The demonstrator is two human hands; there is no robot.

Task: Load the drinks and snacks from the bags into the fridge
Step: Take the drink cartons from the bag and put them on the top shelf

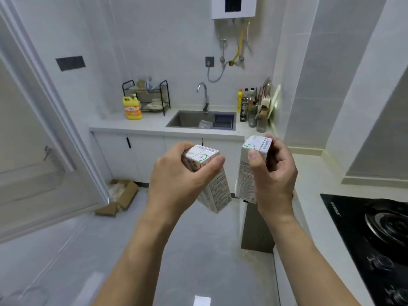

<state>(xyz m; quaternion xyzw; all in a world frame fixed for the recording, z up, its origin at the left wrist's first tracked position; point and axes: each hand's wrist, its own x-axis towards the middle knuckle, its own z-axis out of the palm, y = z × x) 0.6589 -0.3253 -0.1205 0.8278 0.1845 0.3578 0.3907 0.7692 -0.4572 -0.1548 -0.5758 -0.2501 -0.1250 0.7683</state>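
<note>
My left hand (178, 180) grips a white drink carton (217, 191) by its top, held in the air over the floor and tilted. My right hand (276, 173) grips a second white drink carton (246, 173) of the same kind, roughly upright, a short gap to the right of the first. Both cartons have green marks on top and small print on the sides. An open white fridge door (44, 151) stands at the left; the fridge's inside is out of view. No bags are visible.
A counter (150, 124) with a sink (198, 120), a yellow detergent jug (132, 108) and a dish rack runs along the back wall. A black gas hob (375, 235) lies on the right counter. A cardboard box (121, 197) sits on the floor by the door.
</note>
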